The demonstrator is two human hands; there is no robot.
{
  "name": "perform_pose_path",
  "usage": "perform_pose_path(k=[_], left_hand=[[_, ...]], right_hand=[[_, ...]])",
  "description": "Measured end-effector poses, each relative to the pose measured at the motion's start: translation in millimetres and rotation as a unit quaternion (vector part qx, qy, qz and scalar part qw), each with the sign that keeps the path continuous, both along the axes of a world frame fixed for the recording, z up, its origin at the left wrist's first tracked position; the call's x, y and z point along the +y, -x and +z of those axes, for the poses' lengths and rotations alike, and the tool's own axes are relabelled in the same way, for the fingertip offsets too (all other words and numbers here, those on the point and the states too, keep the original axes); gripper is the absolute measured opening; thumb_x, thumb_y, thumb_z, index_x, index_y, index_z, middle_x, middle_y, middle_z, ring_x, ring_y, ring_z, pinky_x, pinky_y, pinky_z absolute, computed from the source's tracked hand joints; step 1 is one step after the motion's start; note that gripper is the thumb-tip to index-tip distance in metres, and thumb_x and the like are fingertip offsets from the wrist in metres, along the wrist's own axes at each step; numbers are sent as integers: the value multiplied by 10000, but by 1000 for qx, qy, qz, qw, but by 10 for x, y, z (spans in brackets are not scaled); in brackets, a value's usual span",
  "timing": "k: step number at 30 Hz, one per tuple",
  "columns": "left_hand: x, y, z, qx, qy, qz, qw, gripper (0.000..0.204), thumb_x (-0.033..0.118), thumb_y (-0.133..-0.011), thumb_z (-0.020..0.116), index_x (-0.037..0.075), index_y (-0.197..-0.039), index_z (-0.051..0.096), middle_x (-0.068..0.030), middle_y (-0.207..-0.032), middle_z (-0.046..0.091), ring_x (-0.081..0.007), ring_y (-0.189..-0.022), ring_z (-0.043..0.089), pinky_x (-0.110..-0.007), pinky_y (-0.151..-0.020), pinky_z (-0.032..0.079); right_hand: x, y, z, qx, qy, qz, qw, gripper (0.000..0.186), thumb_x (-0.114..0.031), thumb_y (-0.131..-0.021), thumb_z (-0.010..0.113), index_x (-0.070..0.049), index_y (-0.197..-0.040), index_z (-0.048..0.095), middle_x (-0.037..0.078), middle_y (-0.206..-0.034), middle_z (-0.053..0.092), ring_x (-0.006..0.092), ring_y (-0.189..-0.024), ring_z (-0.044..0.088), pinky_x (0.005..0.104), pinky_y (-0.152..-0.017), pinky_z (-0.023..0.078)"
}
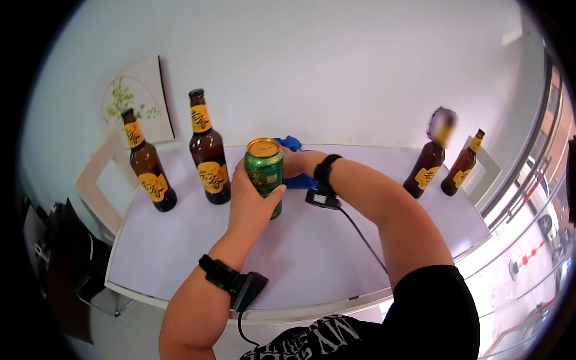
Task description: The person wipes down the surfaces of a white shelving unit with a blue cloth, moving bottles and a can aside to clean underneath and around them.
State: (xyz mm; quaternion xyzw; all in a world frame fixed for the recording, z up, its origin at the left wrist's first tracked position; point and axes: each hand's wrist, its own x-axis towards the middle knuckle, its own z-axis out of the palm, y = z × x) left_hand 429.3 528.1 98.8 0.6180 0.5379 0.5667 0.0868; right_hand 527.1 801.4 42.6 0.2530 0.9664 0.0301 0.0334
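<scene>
My left hand (246, 195) is wrapped round a green drink can (264, 171) with a gold top, its thumb across the front. The can stands upright above the middle of the table. My right hand (298, 162) reaches in behind the can from the right, and the can hides its fingers. Blue crumpled cloth or plastic (302, 182) shows above and below that hand; whether the hand grips it cannot be seen. Left of the can stand two brown glass bottles with yellow labels, a nearer-to-can bottle (210, 153) and an outer bottle (150, 165).
Two more brown bottles, an inner one (426, 170) and an outer one (462, 165), stand at the right of the white table (324, 264). White chairs (99, 174) flank it. Black wrist devices with cables (363, 237) are on both my arms. A wall lies behind.
</scene>
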Motion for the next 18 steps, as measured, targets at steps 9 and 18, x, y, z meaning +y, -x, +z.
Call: perform_pose_path(k=[9,18], left_hand=[[-102,47,70,-64,61,-60,994,824,160,-781,765,-5,-1407,255,-204,-1260,532,-317,-1148,566,-395,-978,462],[-129,81,67,-57,57,-54,995,798,154,-792,752,-11,-1396,257,-202,-1247,536,-308,-1134,570,-392,-973,465]], right_hand=[[-486,-459,523,74,37,-209,974,723,-650,-929,412,-234,-1513,317,107,-1610,190,347,-1490,120,636,-1154,123],[-244,-1847,632,80,41,-522,848,767,-672,-910,401,-254,-1537,259,77,-1619,169,333,-1483,164,582,-1163,191]])
